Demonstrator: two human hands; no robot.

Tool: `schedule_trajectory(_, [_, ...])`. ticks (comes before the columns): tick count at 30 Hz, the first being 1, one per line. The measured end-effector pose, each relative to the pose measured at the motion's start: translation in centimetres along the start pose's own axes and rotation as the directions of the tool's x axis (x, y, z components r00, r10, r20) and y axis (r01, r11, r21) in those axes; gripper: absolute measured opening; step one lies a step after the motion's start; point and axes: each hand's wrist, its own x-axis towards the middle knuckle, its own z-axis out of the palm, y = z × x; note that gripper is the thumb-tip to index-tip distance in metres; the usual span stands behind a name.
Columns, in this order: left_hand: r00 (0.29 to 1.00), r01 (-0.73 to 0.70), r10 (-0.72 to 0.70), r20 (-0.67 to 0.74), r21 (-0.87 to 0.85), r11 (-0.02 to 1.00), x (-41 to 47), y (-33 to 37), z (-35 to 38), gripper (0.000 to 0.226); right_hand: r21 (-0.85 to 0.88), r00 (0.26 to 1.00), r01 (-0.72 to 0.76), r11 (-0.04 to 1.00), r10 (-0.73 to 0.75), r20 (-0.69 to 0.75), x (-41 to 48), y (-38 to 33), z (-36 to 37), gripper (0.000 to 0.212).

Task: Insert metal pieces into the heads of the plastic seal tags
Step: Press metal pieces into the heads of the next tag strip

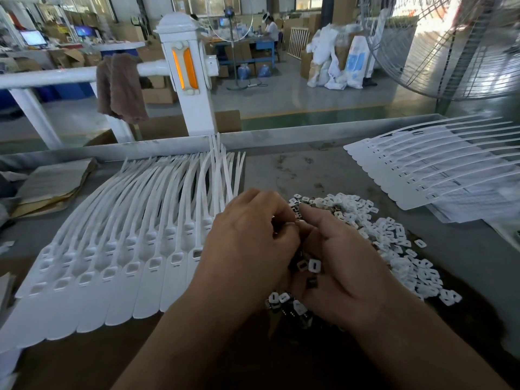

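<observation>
Hands meet mid-frame over the pieces (394,243) on the desk (309,170).
Right hand (340,271) cups several pieces; left hand (247,243) is curled, its hold unclear; tags (112,249) fan out at left.

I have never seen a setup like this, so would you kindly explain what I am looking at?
There is no machine: a person works by hand, filmed by a head-worn camera looking down. On the grey table lie white seal tags fanned out at left, another fan far right, and a pile of small pieces. The right hand cups a handful of them in curled fingers. The left hand reaches in, fingers curled; what they pinch is hidden.
</observation>
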Motion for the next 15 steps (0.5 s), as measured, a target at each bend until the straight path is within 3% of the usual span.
schedule_trajectory(7, [1.000,0.019,-0.020,-0.021,-0.037,0.999,-0.28,-0.07,0.02,0.007,-0.093,0.997,0.064,0.994,-0.067,-0.031,-0.20,0.10,0.31,0.022])
schedule_trajectory(11, [0.999,-0.027,0.027,-0.029,-0.006,1.000,-0.50,-0.16,-0.12,0.003,-0.072,0.997,0.074,0.995,-0.075,-0.020,-0.26,0.05,0.40,0.021])
schedule_trajectory(15, [0.997,-0.072,0.071,-0.010,-0.065,0.995,-0.56,-0.06,-0.46,0.021,-0.027,0.997,0.079,0.997,-0.078,0.022,-0.27,-0.09,0.47,0.027])
